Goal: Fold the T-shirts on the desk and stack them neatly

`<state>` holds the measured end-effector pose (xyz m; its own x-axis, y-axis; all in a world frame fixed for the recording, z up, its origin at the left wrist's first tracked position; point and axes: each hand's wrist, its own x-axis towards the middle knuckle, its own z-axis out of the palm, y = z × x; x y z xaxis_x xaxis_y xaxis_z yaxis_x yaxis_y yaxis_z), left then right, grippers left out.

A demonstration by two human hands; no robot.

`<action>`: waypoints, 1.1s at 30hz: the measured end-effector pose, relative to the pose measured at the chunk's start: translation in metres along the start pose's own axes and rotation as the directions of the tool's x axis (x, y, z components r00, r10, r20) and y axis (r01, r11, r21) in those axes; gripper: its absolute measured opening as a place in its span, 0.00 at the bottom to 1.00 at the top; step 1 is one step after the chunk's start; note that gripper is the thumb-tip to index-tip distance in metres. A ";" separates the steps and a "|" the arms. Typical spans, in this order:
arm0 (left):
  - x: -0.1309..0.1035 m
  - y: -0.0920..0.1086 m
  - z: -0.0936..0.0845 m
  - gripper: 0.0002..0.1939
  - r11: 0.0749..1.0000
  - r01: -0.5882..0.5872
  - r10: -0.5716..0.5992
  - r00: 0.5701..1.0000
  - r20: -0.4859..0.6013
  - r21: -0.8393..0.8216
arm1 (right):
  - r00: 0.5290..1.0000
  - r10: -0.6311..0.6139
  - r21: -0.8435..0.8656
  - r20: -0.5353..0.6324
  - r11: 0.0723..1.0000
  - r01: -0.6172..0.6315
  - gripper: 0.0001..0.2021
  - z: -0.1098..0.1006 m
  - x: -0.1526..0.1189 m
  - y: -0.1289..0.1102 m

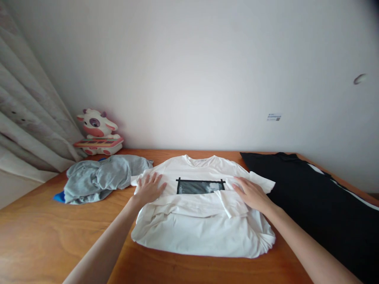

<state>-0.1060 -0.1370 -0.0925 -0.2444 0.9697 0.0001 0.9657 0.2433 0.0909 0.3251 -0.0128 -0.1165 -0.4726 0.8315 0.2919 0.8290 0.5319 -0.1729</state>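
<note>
Gripping nothing, the left hand (150, 188) is lying with spread fingers on one side of the white T-shirt (183, 167). The right hand (251, 192) is touching the opposite side; whether its fingers are pinching the fabric, I cannot tell clearly. The T-shirt is lying on the wooden table (74, 236), its lower part being folded up to the dark rectangular print (195, 187). Crumpled grey clothing (109, 175) is lying at the left, and a black garment (310, 205) is spreading at the right
</note>
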 end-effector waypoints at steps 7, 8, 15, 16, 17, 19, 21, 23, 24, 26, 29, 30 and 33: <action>0.053 0.028 -0.006 0.26 0.993 -0.111 0.108 0.990 -0.090 -0.031 | 0.998 -0.060 -0.045 0.011 0.997 0.061 0.20 -0.001 0.055 0.002; 0.063 0.036 -0.003 0.27 0.988 -0.143 0.138 0.988 -0.074 -0.056 | 0.996 -0.083 -0.037 0.022 0.996 0.083 0.20 0.003 0.065 -0.001; 0.116 0.052 0.019 0.38 0.991 -0.089 0.094 0.994 0.056 -0.097 | 0.993 0.006 -0.019 0.115 1.000 -0.004 0.23 0.046 0.117 0.004; 0.121 0.049 0.019 0.39 0.992 -0.081 0.088 0.994 0.071 -0.095 | 0.992 0.021 -0.016 0.121 1.000 -0.019 0.23 0.050 0.122 0.008; 0.125 0.046 0.020 0.41 0.993 -0.073 0.081 0.993 0.082 -0.092 | 0.992 0.029 -0.010 0.125 1.000 -0.028 0.22 0.052 0.127 0.013; 0.130 0.040 0.022 0.41 0.995 -0.072 0.078 0.995 0.070 -0.075 | 0.991 0.037 0.004 0.130 0.999 -0.038 0.21 0.053 0.136 0.022; 0.132 0.035 0.025 0.39 0.994 -0.092 0.092 0.996 0.001 -0.052 | 0.990 0.055 0.007 0.131 0.998 -0.056 0.21 0.052 0.142 0.029; 0.133 0.033 0.025 0.36 0.993 -0.114 0.111 0.990 -0.085 -0.034 | 0.988 0.086 -0.008 0.125 0.996 -0.086 0.22 0.051 0.146 0.031; 0.133 0.033 0.024 0.34 0.992 -0.122 0.118 0.985 -0.125 -0.027 | 0.988 0.099 -0.018 0.117 0.995 -0.098 0.23 0.050 0.146 0.031; 0.129 0.037 0.019 0.29 0.987 -0.160 0.156 0.969 -0.190 -0.010 | 0.991 0.103 -0.034 0.087 0.994 -0.100 0.23 0.048 0.142 0.026; 0.115 0.049 0.009 0.20 0.958 -0.285 0.282 0.936 -0.213 0.017 | 0.997 0.062 -0.038 0.044 0.997 -0.061 0.21 0.038 0.127 0.015; 0.108 0.054 0.008 0.19 0.950 -0.312 0.308 0.931 -0.198 0.013 | 0.998 0.044 -0.035 0.042 0.998 -0.042 0.20 0.034 0.120 0.012; 0.080 0.064 0.008 0.20 0.951 -0.307 0.299 0.942 -0.154 -0.037 | 0.998 -0.020 -0.020 0.064 1.000 0.022 0.18 0.021 0.094 0.007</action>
<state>-0.0628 -0.0432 -0.0949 0.0445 0.9826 0.1803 0.9901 -0.0674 0.1228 0.2800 0.0725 -0.1103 -0.5076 0.8290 0.2346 0.8243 0.5465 -0.1477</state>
